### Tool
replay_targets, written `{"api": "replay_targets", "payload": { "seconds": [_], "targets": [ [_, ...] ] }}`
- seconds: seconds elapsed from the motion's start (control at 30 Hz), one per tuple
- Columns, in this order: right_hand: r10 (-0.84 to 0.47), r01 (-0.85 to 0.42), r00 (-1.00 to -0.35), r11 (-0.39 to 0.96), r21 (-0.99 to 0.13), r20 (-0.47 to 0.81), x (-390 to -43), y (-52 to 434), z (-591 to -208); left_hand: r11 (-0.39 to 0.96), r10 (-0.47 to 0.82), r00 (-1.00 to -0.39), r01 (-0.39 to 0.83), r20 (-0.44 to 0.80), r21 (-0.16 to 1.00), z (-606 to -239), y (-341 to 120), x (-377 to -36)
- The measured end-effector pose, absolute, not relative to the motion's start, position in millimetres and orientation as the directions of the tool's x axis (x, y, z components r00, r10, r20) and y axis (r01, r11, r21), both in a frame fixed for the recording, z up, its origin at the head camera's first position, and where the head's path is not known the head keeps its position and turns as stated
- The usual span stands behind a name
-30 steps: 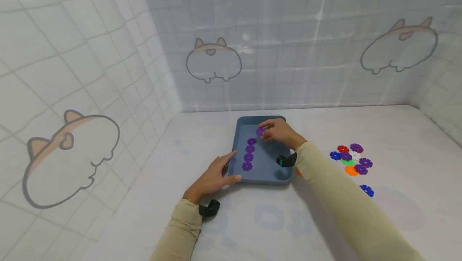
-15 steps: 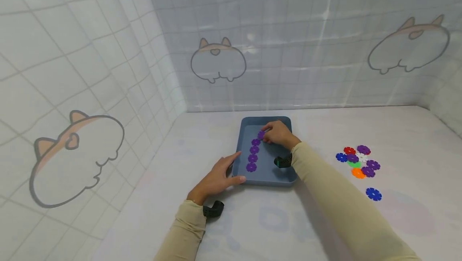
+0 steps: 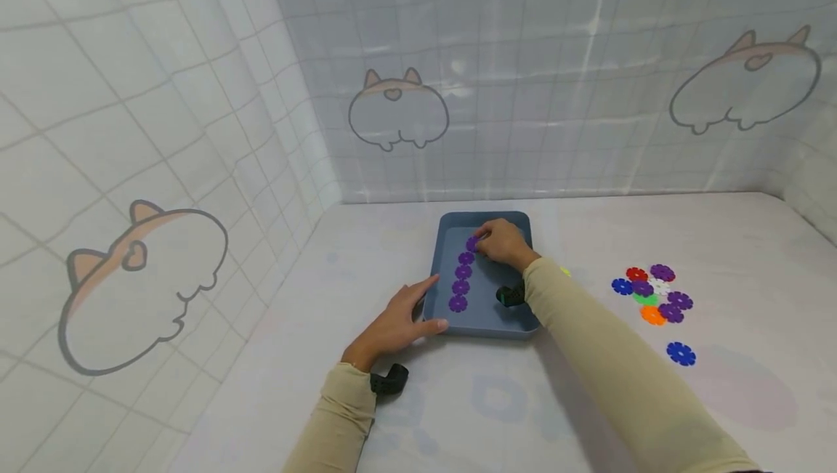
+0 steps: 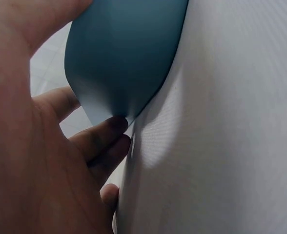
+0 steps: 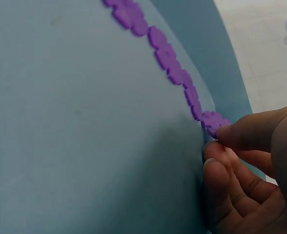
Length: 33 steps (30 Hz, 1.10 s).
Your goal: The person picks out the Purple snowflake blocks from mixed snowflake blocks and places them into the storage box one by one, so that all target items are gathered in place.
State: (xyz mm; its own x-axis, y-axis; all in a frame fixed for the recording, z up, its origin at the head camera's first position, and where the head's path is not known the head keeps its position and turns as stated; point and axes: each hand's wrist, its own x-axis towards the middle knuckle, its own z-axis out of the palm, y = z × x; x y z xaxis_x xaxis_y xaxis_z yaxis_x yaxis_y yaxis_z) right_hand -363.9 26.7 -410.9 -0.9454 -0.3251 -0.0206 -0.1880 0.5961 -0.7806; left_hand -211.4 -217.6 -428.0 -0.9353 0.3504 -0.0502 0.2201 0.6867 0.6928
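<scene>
A blue tray lies on the white table, with a line of purple flower-shaped discs along its left side. My right hand reaches into the tray's far end and pinches the farthest purple disc at the end of the line. The right wrist view shows that disc between thumb and fingertips, low on the tray floor beside the row. My left hand rests on the table, its thumb and straight fingers against the tray's near left corner.
A cluster of coloured discs, red, purple, white, green and orange, lies on the table to the right of the tray, and a single blue disc lies nearer me. Tiled cloth walls close the left and back sides.
My right hand has brought the pinched purple disc down and closer to the far end of the row. My left hand has stayed at the tray's corner.
</scene>
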Motion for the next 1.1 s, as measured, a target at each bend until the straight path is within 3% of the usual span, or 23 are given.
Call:
{"api": "replay_targets", "payload": {
  "seconds": [0.4, 0.73, 1.1],
  "targets": [
    [-0.351, -0.281, -0.936, 0.69, -0.666, 0.031, -365.6, 30.9, -411.7, 0.68, 0.368, -0.929, 0.235, -0.046, 0.694, -430.0, -212.2, -213.2],
    [-0.353, -0.274, -0.935, 0.665, -0.695, 0.031, -361.5, 33.5, -412.1, 0.677, 0.363, -0.931, 0.229, -0.047, 0.699, -430.8, -211.4, -211.6],
    [-0.353, -0.238, -0.934, 0.518, -0.822, 0.048, -358.9, 32.9, -408.0, 0.687, 0.344, -0.938, 0.222, -0.041, 0.692, -432.2, -219.9, -212.9]
  ]
}}
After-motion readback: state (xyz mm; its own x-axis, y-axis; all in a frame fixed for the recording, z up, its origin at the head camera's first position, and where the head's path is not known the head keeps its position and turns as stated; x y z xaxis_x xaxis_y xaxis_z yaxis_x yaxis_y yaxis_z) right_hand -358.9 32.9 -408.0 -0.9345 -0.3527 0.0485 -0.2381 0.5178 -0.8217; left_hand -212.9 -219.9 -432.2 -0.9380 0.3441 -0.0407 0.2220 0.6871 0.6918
